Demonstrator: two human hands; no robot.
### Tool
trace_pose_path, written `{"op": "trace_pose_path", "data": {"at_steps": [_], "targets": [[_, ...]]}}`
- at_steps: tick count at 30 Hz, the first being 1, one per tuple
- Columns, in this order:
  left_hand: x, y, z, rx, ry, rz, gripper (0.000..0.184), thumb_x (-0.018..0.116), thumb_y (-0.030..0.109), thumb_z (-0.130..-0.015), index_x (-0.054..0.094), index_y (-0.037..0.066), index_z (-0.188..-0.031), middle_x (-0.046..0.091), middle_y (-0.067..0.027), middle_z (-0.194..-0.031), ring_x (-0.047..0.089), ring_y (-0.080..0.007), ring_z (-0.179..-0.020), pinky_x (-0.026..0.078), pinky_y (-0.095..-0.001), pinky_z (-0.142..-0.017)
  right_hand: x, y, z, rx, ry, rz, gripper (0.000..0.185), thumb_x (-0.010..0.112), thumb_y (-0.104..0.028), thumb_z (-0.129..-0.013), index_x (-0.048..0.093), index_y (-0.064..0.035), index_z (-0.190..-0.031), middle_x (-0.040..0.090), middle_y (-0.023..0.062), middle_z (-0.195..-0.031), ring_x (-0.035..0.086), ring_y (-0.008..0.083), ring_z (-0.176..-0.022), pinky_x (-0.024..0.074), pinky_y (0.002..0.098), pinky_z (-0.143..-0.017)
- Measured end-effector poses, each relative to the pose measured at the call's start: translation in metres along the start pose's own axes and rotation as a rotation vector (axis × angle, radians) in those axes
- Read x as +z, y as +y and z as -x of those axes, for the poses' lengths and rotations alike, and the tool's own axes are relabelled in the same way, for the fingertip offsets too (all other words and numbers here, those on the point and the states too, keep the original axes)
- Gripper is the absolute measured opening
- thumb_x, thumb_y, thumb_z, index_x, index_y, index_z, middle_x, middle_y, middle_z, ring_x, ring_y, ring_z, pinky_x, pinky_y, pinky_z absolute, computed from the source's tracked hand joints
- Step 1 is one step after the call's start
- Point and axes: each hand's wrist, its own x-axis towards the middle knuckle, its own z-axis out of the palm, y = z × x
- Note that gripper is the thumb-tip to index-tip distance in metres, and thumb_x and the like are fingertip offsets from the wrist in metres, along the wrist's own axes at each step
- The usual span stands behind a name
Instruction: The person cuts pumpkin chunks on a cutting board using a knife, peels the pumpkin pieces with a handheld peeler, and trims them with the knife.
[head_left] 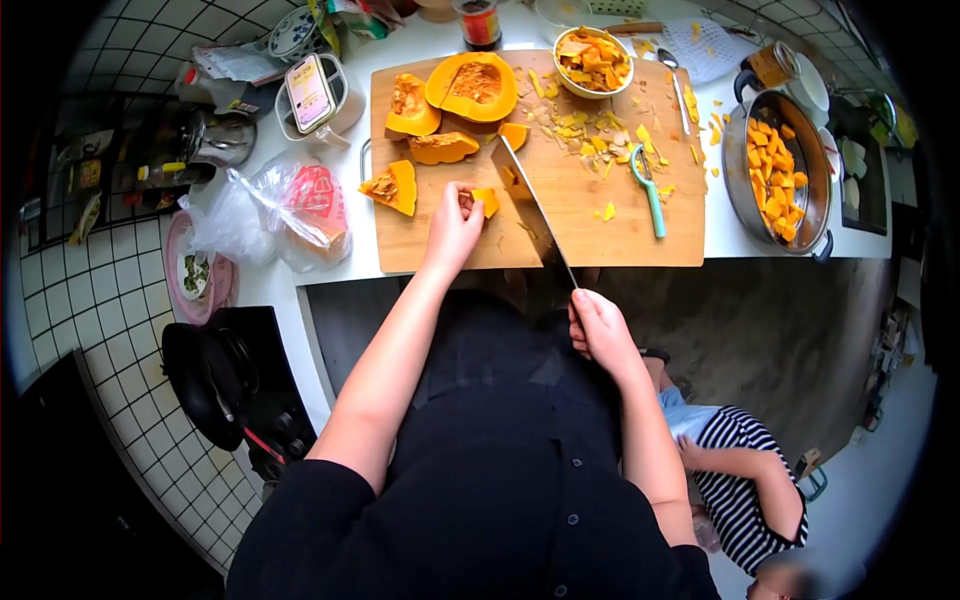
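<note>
My left hand [457, 222] pinches a small piece of pumpkin [485, 202] on the wooden cutting board [640, 250]. In my right hand [600, 322] is the handle of a large kitchen knife [536, 215]. Its broad blade slants up and left over the board, just right of the pumpkin piece. Beyond the left hand lie a seeded pumpkin half [478, 85] and several pumpkin wedges [390, 188]. A smaller chunk of pumpkin [514, 135] sits near the blade's tip. To the right, a green-handled peeler [650, 200] rests among scattered peel.
A bowl of pumpkin scraps [594, 92] stands on the board's far side. At right is a metal pot [735, 175] with pumpkin cubes, a spoon [680, 95] nearby. Left are a plastic bag [300, 205] and a plastic container [335, 100]. A person in a striped shirt [745, 490] is behind at right.
</note>
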Motion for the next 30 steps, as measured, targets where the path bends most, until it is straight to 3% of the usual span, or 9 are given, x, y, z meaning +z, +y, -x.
{"op": "trace_pose_path", "data": {"at_steps": [8,17,20,23,28,30], "targets": [[-0.003,-0.015,-0.003,-0.047,-0.074,0.140,0.022,0.056,0.009,-0.091,0.045,0.002,-0.107,0.056,-0.0107,-0.093,0.061,-0.0157,-0.072,0.051,-0.0286,-0.067,0.009,0.006,-0.007,-0.031,-0.002,0.099,0.037,0.043,-0.039,-0.099,0.043,-0.0092,-0.077,0.036,-0.0034,-0.058,0.031,0.0055,-0.046,0.0279,0.0203,-0.041],[-0.005,-0.006,-0.002,-0.055,-0.082,0.175,0.021,0.055,0.006,-0.091,0.045,0.002,-0.109,0.053,-0.0090,-0.092,0.060,-0.0148,-0.072,0.051,-0.0273,-0.064,0.021,0.015,-0.010,-0.121,0.016,0.165,0.035,0.044,-0.036,-0.100,0.044,-0.0087,-0.077,0.036,-0.0050,-0.062,0.034,0.0045,-0.051,0.0306,0.0204,-0.046],[-0.003,-0.014,-0.004,-0.037,-0.089,0.187,0.022,0.056,0.005,-0.090,0.045,0.002,-0.109,0.052,-0.0091,-0.092,0.060,-0.0148,-0.071,0.051,-0.0274,-0.064,0.023,0.023,-0.013,-0.217,0.099,0.303,0.041,0.047,-0.035,-0.098,0.045,-0.0006,-0.076,0.044,0.0082,-0.058,0.042,0.0144,-0.052,0.0392,0.0315,-0.053],[-0.004,-0.018,-0.006,-0.045,-0.101,0.194,0.021,0.055,0.005,-0.091,0.045,0.002,-0.109,0.052,-0.0089,-0.092,0.060,-0.0147,-0.072,0.052,-0.0273,-0.065,0.031,0.014,-0.008,-0.185,0.138,0.359,0.041,0.048,-0.034,-0.097,0.045,0.0009,-0.077,0.043,0.0129,-0.058,0.040,0.0184,-0.053,0.0394,0.0344,-0.055],[-0.005,-0.014,-0.005,-0.068,-0.117,0.256,0.018,0.054,0.004,-0.092,0.045,0.002,-0.108,0.052,-0.0085,-0.096,0.060,-0.0145,-0.076,0.053,-0.0257,-0.065,0.037,0.003,-0.002,-0.213,0.155,0.510,0.044,0.046,-0.037,-0.097,0.048,0.0030,-0.078,0.056,0.0232,-0.067,0.056,0.0375,-0.063,0.0442,0.0404,-0.060],[-0.007,-0.012,-0.004,-0.073,-0.122,0.261,0.018,0.054,0.004,-0.092,0.045,0.002,-0.108,0.052,-0.0089,-0.096,0.060,-0.0143,-0.077,0.053,-0.0257,-0.066,0.038,0.003,0.000,-0.184,0.157,0.506,0.045,0.046,-0.038,-0.097,0.047,0.0030,-0.078,0.055,0.0234,-0.066,0.056,0.0377,-0.062,0.0440,0.0408,-0.060]]}}
